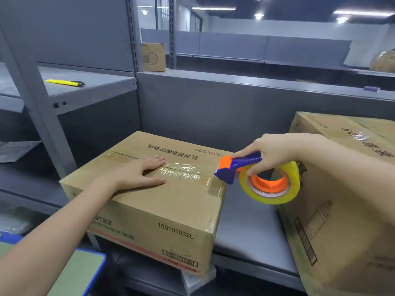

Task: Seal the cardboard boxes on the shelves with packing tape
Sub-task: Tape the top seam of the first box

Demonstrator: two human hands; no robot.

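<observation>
At 6 o'clock the cardboard box sits on the shelf, the left hand flat on its taped seam, fingers straight. Toward 3 o'clock, the right hand grips the tape dispenser just beside the box's right edge. A yellow utility knife lies at 10 o'clock.

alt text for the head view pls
A person's left hand presses flat on the taped top seam of a cardboard box on a grey shelf, while the right hand grips a blue and orange tape dispenser just off the box's right edge. A second box stands to the right; a yellow utility knife lies on a higher shelf at left.
</observation>
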